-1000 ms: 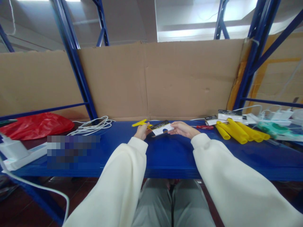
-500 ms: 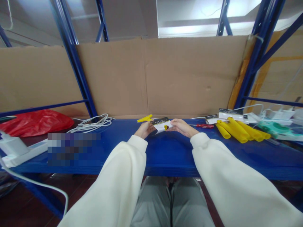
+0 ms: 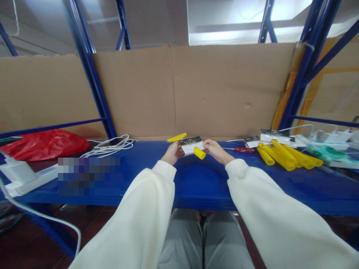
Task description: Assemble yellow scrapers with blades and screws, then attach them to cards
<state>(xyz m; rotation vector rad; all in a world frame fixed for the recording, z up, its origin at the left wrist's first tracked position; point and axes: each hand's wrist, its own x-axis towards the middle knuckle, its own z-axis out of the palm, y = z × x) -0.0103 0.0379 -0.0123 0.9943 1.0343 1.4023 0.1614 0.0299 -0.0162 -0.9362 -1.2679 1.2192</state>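
A small black-and-white packaging card [image 3: 191, 145] is held out over the blue table, tilted, between my two hands. My left hand [image 3: 172, 153] grips its left edge with the fingers closed. At its right edge, my right hand [image 3: 215, 150] pinches the card. A short yellow tube end [image 3: 199, 152] sticks out from the lower front of the card. Behind the card's upper left lies a longer yellow piece [image 3: 177, 137]. Whether both belong to one tube passing through the card is hidden.
To the right lie several yellow tubes [image 3: 280, 155], more packaging cards [image 3: 275, 136] and a red-handled screwdriver [image 3: 244, 150]. On the left are a coiled white cable [image 3: 112, 145], a power strip [image 3: 33, 179] and a red plastic bag [image 3: 53, 144]. Cardboard [image 3: 196, 89] stands behind the table.
The card has turned so its printed face shows more squarely. The yellow end now protrudes further at its lower front, and the yellow piece behind has shifted in angle. Both hands keep hold.
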